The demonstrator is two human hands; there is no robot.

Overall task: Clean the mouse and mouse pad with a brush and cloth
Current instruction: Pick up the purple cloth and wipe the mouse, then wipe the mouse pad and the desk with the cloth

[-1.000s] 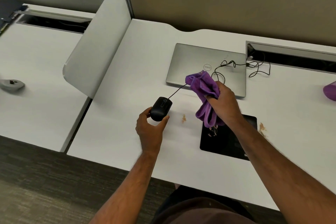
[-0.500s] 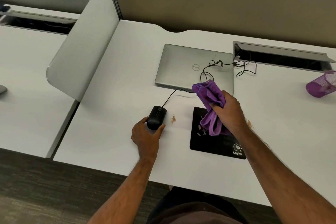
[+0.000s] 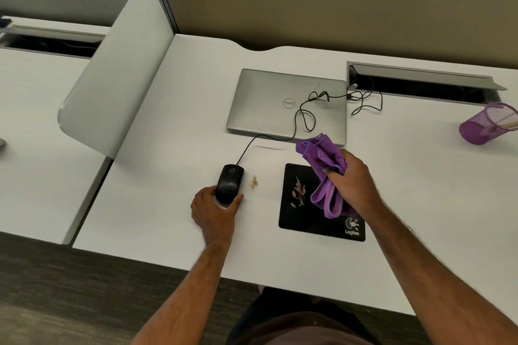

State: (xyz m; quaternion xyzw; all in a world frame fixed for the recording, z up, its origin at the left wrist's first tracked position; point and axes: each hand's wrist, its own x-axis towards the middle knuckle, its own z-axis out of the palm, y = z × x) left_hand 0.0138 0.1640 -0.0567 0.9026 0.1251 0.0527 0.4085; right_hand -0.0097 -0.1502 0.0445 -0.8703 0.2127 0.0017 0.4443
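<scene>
- The left hand (image 3: 215,211) is cupping the rear of the black wired mouse (image 3: 229,187), which is sitting on the white desk (image 3: 173,126) left of the mouse pad, thumb and fingers curled round its sides.
- The right hand (image 3: 353,180) is gripping the bunched purple cloth (image 3: 325,173), fingers curled round it, its tail hanging over the black Logitech mouse pad (image 3: 297,221).
- Brown crumbs (image 3: 298,193) are lying on the pad, more debris (image 3: 254,182) beside the mouse.
- Advice: wiping in one direction, toward the pad's edge, is likely gathering crumbs rather than grinding them in.
</scene>
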